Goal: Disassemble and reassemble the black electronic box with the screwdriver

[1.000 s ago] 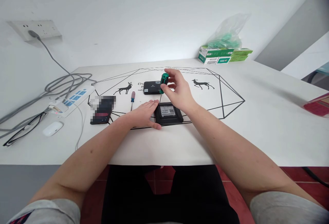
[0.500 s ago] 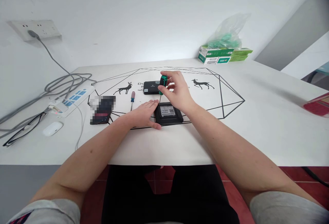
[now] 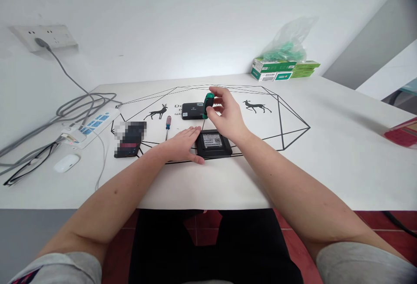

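A flat black case (image 3: 213, 143) with a white printed label lies on the table, and it looks like a drive. My left hand (image 3: 184, 145) grips its left side, fingers at the far corner and thumb at the near one. Above it, my right hand (image 3: 228, 114) has its thumb and fingers round the green-and-black handle of a screwdriver (image 3: 208, 105). That screwdriver tilts slightly, its shaft pointing down at the case's far left corner; contact of the tip is too small to make out. Behind lies another black box (image 3: 192, 111). A smaller screwdriver (image 3: 168, 124) rests to the left.
A blurred-out phone (image 3: 132, 140), a white earbud case (image 3: 67, 163), glasses (image 3: 31, 164) and a power strip (image 3: 97, 125) with coiled grey cables occupy the left. Green-and-white boxes (image 3: 275, 69) under a plastic bag (image 3: 289, 41) stand against the wall. A red box (image 3: 402, 133) sits far right.
My right hand and the top of the green screwdriver's handle have shifted slightly right and up, so the handle leans more to the right. My left hand and the black case stay put.
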### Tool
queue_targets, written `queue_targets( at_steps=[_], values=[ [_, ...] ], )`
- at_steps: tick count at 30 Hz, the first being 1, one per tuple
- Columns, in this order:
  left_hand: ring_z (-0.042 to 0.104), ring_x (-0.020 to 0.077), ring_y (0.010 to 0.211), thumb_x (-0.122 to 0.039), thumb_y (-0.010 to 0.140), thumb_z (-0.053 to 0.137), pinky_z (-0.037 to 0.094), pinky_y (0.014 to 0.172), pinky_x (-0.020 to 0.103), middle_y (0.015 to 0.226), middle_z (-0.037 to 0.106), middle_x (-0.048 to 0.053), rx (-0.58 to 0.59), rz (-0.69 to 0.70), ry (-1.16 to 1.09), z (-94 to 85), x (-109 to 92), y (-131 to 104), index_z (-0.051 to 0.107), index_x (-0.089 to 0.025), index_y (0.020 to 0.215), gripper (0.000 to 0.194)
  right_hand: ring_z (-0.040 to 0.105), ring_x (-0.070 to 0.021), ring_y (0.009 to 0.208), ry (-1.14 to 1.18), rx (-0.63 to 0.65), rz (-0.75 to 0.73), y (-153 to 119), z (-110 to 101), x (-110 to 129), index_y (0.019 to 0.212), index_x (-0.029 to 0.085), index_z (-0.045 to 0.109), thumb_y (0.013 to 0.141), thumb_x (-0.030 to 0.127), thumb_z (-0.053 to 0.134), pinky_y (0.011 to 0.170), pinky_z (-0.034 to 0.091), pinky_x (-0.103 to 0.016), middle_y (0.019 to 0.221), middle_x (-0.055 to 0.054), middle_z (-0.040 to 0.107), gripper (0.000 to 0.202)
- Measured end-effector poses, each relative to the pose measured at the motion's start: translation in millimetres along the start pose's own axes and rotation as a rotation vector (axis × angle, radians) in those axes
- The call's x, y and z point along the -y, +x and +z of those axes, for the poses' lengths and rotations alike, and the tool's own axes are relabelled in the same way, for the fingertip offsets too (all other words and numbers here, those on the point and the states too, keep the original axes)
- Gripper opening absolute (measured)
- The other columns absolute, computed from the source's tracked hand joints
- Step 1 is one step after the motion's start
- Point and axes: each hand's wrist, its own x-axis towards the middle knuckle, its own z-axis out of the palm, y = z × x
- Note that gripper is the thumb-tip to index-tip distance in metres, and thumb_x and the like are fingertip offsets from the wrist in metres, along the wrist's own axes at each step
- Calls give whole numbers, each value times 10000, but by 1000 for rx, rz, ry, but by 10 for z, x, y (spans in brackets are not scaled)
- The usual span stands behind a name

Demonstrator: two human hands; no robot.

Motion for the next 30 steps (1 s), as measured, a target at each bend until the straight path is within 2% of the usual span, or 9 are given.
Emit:
queue_targets(
  at_steps=[14, 19, 26, 30],
  values=[
    [64, 439, 1762, -959, 835, 632, 153, 1412, 529, 1895, 34, 223, 4, 6, 4, -5, 10, 0, 14, -133, 1822, 1428, 722, -277, 1130, -8, 1, -12, 10, -37, 28, 1437, 313, 589, 914, 248, 623, 897, 698, -491, 1411, -100, 685, 528],
    [43, 434, 1764, -958, 828, 628, 139, 1417, 519, 1892, 17, 236, 22, -14, 12, -22, -19, -2, 22, -85, 1816, 1452, 729, -275, 1102, -20, 15, -1, 0, -18, 32, 1426, 297, 599, 900, 249, 612, 879, 703, -493, 1395, -103, 703, 528],
    [46, 442, 1762, -970, 825, 620, 147, 1415, 540, 1894, 13, 225, 11, 3, -5, -17, -12, 2, 4, -118, 1821, 1449, 702, -297, 1231, -15, 101, -20, -10, -31, 57, 1468, 298, 613, 964, 267, 561, 1010, 684, -550, 1454, -105, 702, 507],
    [68, 446, 1760, -957, 828, 641, 148, 1414, 531, 1893, 47, 234, -6, 15, 3, -5, 5, 8, 33, -115, 1821, 1436, 689, -283, 1164, -66, 67, -55, -8, -34, 59, 1428, 317, 653, 962, 332, 659, 910, 704, -494, 1404, -103, 675, 467]
  ],
)
